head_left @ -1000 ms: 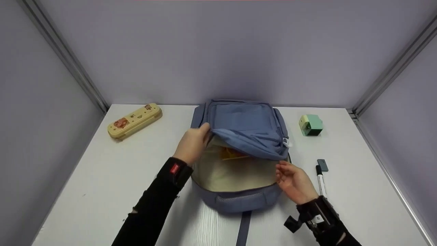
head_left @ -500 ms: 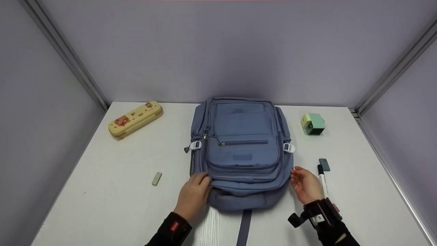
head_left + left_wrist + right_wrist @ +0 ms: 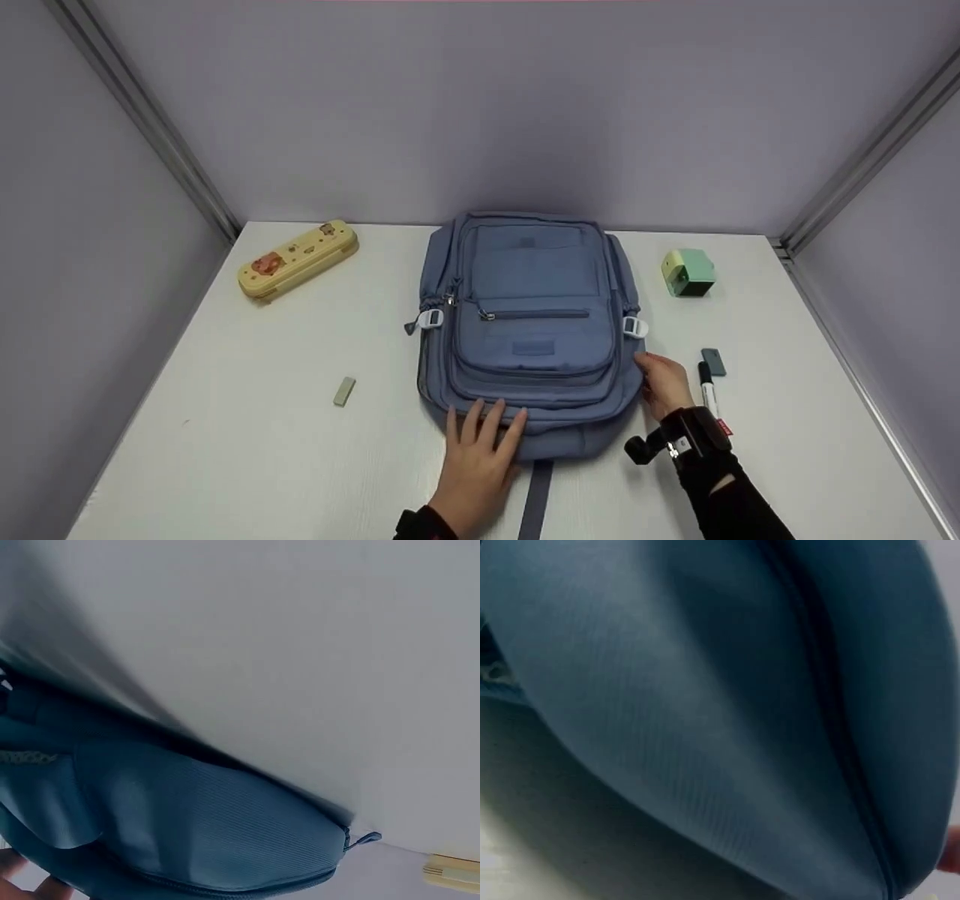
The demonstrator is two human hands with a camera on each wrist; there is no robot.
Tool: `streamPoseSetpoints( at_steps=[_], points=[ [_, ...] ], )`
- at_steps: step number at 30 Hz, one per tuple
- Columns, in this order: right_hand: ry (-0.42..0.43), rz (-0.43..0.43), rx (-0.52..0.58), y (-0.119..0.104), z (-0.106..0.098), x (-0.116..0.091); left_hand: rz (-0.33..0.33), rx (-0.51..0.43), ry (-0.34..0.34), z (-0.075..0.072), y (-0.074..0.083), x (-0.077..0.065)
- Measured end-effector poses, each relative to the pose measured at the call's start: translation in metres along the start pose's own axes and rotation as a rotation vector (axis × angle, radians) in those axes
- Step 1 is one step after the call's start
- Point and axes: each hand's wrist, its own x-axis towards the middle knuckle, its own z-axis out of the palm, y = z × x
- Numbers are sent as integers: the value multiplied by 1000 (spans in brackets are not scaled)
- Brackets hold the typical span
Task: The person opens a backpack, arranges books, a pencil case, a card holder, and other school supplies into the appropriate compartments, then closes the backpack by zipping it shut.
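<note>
A blue backpack (image 3: 534,337) lies front side up on the white table, its main flap folded down over the opening. My left hand (image 3: 476,465) rests on the backpack's near edge, fingers spread and straight. At the right side of the backpack is my right hand (image 3: 665,384), with curled fingers against the seam; what lies between them is hidden. In the right wrist view one fingertip (image 3: 949,851) shows beside the lower end of a zipper (image 3: 832,705). A zipper pull (image 3: 366,838) sticks out from the bag's far side in the left wrist view.
A yellow pencil case (image 3: 298,261) lies at the back left, and a small pale green block (image 3: 344,391) left of the bag. On the right are a green and yellow box-like item (image 3: 688,273), a dark grey-green block (image 3: 713,362) and a black-capped marker (image 3: 708,388).
The left hand lowered the raised flap over the opening, then let go and moved right along the near edge. The right hand shifted slightly toward the bag and turned, its fingers now against the bag's side.
</note>
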Motion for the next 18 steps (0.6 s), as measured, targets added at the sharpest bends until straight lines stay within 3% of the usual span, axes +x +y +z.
streamPoseSetpoints(
  at_steps=[3,6,11,18],
  points=[
    [9,-14,36,6,0,0,31,59,80,8,-5,-1],
    [16,-18,62,12,-1,-6,43,57,128,12,-13,2],
    [-11,-12,142,27,5,-26,14,3,135,10,-35,6],
    [-91,3,306,54,36,-56,-76,78,137,11,-79,24]
  ],
)
